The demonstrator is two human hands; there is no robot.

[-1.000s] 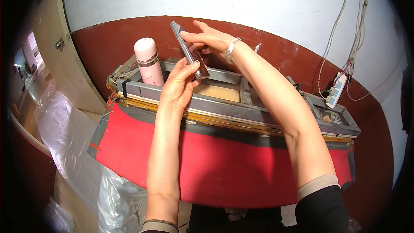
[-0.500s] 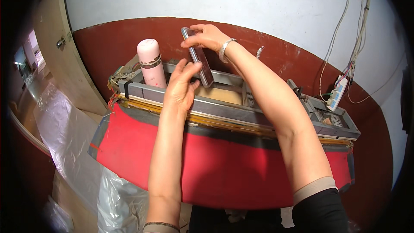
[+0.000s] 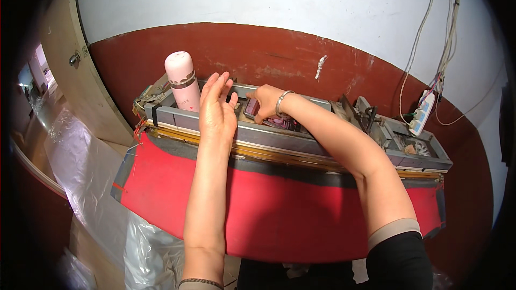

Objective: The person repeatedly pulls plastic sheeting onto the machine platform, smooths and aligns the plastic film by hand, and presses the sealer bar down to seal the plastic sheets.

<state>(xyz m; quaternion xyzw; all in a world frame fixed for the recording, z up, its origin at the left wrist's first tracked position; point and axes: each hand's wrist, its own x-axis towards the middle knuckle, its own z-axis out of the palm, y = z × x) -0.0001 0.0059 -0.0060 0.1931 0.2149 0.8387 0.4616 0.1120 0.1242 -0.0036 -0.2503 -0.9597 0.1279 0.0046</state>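
Note:
A dark smartphone (image 3: 280, 122) lies low inside the long grey metal frame of a machine (image 3: 269, 134). My right hand (image 3: 267, 102) reaches over it from above, fingers and thumb closed on its sides and covering its middle. My left hand (image 3: 218, 108) is raised just left of the phone, above the frame's front rail, fingers stretched out and nothing held. Right behind that hand, a pink thermos bottle (image 3: 183, 78) stands upright in the frame's left section.
A red padded board (image 3: 269, 209) spans the machine's front. Loose wires (image 3: 141, 129) hang at its left end. At the right, a white power strip (image 3: 422, 113) dangles on cables by the wall. Clear plastic sheeting (image 3: 91, 172) drapes at left, near a door (image 3: 64, 48).
My right hand has lowered the phone from above the frame down into it. My left hand has let go of the phone and opened its fingers.

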